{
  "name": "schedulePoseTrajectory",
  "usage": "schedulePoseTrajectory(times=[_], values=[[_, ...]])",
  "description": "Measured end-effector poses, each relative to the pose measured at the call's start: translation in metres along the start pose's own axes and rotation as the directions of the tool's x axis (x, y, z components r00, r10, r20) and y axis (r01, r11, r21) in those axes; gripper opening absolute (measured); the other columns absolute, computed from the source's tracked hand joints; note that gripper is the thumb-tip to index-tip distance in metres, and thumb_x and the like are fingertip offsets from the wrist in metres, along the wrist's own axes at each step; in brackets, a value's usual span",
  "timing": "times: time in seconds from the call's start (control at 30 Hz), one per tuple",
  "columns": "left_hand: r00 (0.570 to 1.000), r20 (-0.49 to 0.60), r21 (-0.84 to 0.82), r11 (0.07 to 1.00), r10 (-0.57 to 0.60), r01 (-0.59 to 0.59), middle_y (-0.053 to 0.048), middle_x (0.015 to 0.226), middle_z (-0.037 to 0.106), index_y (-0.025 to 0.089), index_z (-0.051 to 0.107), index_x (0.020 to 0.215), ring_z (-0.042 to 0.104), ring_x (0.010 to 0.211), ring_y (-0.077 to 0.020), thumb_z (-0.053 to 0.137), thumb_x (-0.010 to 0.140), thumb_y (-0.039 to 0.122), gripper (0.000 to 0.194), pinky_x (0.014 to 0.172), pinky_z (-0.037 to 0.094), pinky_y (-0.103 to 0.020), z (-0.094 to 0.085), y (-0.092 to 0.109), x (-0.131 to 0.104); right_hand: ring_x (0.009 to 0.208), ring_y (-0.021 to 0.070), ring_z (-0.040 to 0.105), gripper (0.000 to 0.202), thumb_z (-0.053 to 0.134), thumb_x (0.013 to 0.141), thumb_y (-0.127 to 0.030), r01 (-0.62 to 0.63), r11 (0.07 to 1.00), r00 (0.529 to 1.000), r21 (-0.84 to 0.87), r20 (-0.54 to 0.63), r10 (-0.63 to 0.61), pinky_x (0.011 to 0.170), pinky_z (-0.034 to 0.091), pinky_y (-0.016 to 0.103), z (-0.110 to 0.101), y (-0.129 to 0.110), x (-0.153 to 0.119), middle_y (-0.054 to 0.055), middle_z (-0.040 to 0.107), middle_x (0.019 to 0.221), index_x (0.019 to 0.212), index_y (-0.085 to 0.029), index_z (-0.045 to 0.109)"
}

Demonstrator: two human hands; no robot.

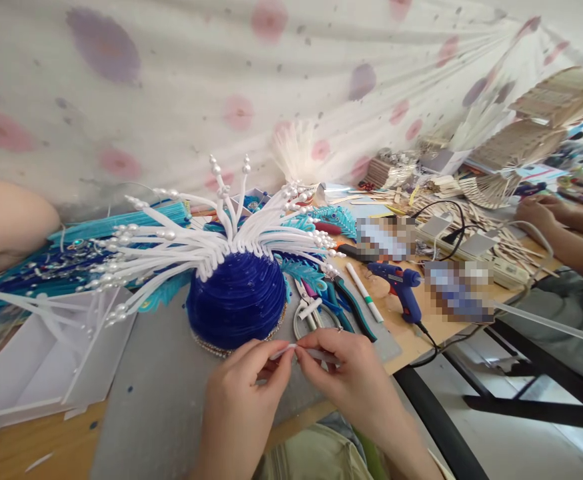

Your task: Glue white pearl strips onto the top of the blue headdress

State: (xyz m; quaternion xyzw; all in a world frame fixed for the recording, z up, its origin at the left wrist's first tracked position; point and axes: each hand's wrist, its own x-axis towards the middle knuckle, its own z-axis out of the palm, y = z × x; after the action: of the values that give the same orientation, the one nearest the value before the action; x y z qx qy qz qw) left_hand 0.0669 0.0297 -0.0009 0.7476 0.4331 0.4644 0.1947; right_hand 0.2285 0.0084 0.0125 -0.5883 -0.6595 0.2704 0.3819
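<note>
Between the fingertips of both hands is a thin white strip (289, 348), pinched at the near edge of the table. My left hand (249, 377) grips it from the left; my right hand (336, 367) pinches it just beside, and part of it shows past the right fingers. Just beyond the hands stands a deep blue dome-shaped headpiece (236, 300) with a beaded lower rim. White cord-like stems (181, 247) tipped with pearl beads fan out from its top. Scissors (304, 320) lie right of the dome, close to my right hand.
A blue glue gun (399, 283), a white marker (364, 290) and pliers (354, 308) lie at right. An open white box (51, 360) stands left. Wooden sticks (446, 230) and a power strip (496, 267) are farther back. Another person's hands (546, 213) are at far right.
</note>
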Motion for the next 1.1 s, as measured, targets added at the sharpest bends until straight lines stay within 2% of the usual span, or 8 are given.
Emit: schedulePoseTrajectory(times=[0.13,0.33,0.47,0.73,0.8,0.93,1.03,1.1], values=[[0.998,-0.056,0.050,0.998,0.027,-0.024,0.004,0.067,0.074,0.020,0.075,0.079,0.070,0.053,-0.0080,0.065,0.087,0.014,0.014,0.055,0.056,-0.011,0.001,0.003,0.000,0.052,0.0096,0.053,0.018,0.059,0.089,-0.018,0.085,0.995,0.995,-0.044,-0.051,-0.087,0.048,0.036,0.018,0.001,0.002,0.001,-0.002,0.065,0.060,0.079,-0.017,0.074],[0.997,-0.067,0.073,0.997,0.040,-0.035,0.005,0.071,0.075,0.021,0.074,0.083,0.070,0.055,-0.0071,0.066,0.088,0.014,0.012,0.056,0.055,-0.011,0.003,0.004,-0.002,0.053,0.0104,0.055,0.020,0.059,0.092,-0.018,0.201,0.967,0.970,-0.155,-0.103,-0.218,0.049,0.036,0.019,0.005,0.003,-0.003,-0.002,0.062,0.059,0.075,-0.016,0.070],[0.987,-0.143,0.104,0.993,0.072,-0.058,0.004,0.068,0.075,0.020,0.074,0.080,0.070,0.053,-0.0077,0.062,0.091,0.016,0.017,0.054,0.054,-0.012,0.007,0.006,-0.002,0.055,0.0130,0.057,0.026,0.053,0.096,-0.016,0.204,0.933,0.957,-0.295,-0.140,-0.253,0.053,0.037,0.023,0.013,-0.001,-0.011,0.001,0.063,0.062,0.073,-0.016,0.066],[0.978,-0.153,0.139,0.983,0.140,-0.119,0.000,0.070,0.076,0.018,0.075,0.083,0.071,0.055,-0.0100,0.056,0.097,0.019,0.023,0.057,0.056,-0.015,0.015,0.001,-0.006,0.052,0.0177,0.057,0.038,0.040,0.099,-0.009,0.251,0.799,0.909,-0.547,-0.150,-0.388,0.051,0.036,0.029,0.022,-0.010,-0.015,0.002,0.060,0.058,0.068,-0.018,0.059],[0.973,-0.154,0.184,0.973,0.172,-0.142,0.000,0.072,0.076,0.018,0.074,0.085,0.072,0.058,-0.0107,0.056,0.098,0.020,0.022,0.059,0.056,-0.017,0.014,-0.001,-0.007,0.054,0.0189,0.060,0.036,0.038,0.099,-0.008,0.266,0.801,0.915,-0.537,-0.120,-0.384,0.052,0.039,0.029,0.023,-0.010,-0.018,0.003,0.063,0.061,0.074,-0.017,0.063],[0.938,-0.235,0.315,0.933,0.254,-0.174,0.001,0.072,0.075,0.019,0.070,0.088,0.072,0.061,-0.0103,0.061,0.096,0.017,0.012,0.063,0.053,-0.018,0.007,-0.005,-0.005,0.065,0.0195,0.069,0.025,0.044,0.101,-0.013,0.247,0.880,0.957,-0.406,-0.043,-0.288,0.057,0.046,0.027,0.018,-0.005,-0.025,0.003,0.073,0.077,0.105,-0.017,0.069],[0.913,-0.291,0.395,0.905,0.285,-0.156,0.003,0.070,0.073,0.020,0.068,0.087,0.068,0.056,-0.0086,0.066,0.093,0.016,0.007,0.059,0.048,-0.018,-0.001,-0.007,-0.003,0.069,0.0187,0.071,0.020,0.051,0.101,-0.018,0.188,0.900,0.977,-0.392,-0.023,-0.214,0.059,0.048,0.027,0.006,-0.001,-0.027,0.001,0.074,0.081,0.103,-0.023,0.070],[0.916,-0.310,0.426,0.898,0.256,-0.107,0.003,0.069,0.073,0.020,0.067,0.087,0.067,0.055,-0.0090,0.067,0.092,0.017,0.006,0.058,0.047,-0.019,-0.004,-0.009,-0.002,0.069,0.0183,0.070,0.020,0.050,0.102,-0.019,0.175,0.907,0.977,-0.384,-0.045,-0.208,0.059,0.049,0.027,-0.002,0.001,-0.025,0.001,0.072,0.080,0.100,-0.024,0.070]])
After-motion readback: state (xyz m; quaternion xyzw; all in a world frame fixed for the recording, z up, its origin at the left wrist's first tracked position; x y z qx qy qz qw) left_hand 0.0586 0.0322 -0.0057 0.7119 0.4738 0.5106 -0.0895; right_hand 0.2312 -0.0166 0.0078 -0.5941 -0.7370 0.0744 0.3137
